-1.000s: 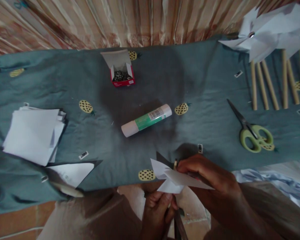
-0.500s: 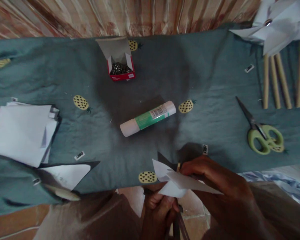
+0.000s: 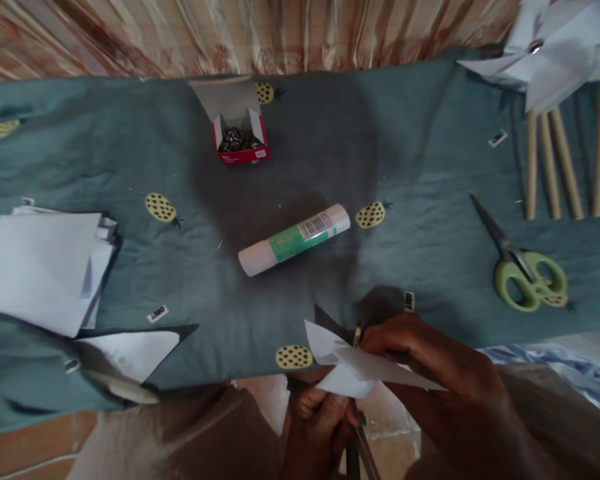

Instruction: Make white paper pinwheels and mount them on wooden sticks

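Note:
At the table's front edge, a white paper pinwheel [image 3: 357, 370] with folded blades is between my two hands. My left hand [image 3: 317, 423] is closed from below, its thumb and fingers pinching the lower blade. My right hand [image 3: 435, 353] is closed at the pinwheel's right side, with its fingertips partly hidden behind the paper. Beside those fingertips shows the tan end of a stick [image 3: 357, 335]; the rest of it is covered. Farther up the cloth lies a glue stick [image 3: 295, 240] with a green label.
An opened red box [image 3: 243, 157] of small metal pieces sits farther back. Green-handled scissors [image 3: 523, 273] lie to the right, below finished pinwheels [image 3: 555, 60] and rolled paper sticks [image 3: 531, 167]. On the left are stacked paper squares [image 3: 43, 267] and a loose paper piece [image 3: 135, 350].

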The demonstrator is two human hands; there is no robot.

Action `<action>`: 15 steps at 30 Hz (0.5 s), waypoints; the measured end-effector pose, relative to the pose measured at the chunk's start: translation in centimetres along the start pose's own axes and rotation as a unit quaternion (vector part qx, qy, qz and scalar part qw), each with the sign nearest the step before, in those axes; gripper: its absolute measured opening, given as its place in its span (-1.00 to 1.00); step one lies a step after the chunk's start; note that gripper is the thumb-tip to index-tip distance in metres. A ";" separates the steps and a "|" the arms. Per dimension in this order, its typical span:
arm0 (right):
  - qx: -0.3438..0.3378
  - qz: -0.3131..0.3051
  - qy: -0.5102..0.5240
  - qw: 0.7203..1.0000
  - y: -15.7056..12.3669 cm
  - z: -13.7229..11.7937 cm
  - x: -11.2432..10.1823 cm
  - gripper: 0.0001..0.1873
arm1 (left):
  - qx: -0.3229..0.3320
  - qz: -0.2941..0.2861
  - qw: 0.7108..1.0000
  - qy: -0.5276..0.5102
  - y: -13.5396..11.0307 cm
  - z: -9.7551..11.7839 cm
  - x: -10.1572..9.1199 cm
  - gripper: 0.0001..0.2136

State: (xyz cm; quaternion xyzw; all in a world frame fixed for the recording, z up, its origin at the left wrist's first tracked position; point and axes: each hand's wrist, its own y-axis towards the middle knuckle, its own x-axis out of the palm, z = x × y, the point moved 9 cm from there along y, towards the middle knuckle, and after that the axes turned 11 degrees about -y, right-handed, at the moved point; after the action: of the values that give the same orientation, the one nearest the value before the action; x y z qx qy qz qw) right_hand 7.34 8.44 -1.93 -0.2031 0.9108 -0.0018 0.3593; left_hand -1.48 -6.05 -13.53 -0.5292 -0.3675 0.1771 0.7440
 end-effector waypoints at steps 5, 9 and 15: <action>-0.008 0.009 -0.003 1.000 0.1 -0.2 -0.1 -0.87 | 0.002 0.005 1.000 0.015 0.1 -0.1 -0.1 -0.52; -0.008 0.010 0.009 1.000 -0.4 0.3 0.3 -0.90 | 0.007 0.003 1.000 0.020 0.0 0.1 0.0 -0.52; -0.003 0.007 0.005 1.000 -0.5 0.7 0.5 -0.88 | -0.003 -0.002 0.999 0.036 -0.2 0.2 0.1 -0.52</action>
State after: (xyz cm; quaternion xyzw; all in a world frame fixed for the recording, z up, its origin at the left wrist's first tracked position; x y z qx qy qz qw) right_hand 7.67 7.89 -2.69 -0.1981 0.9139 0.0026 0.3542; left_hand -1.61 -5.94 -13.24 -0.5365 -0.3416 0.1556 0.7558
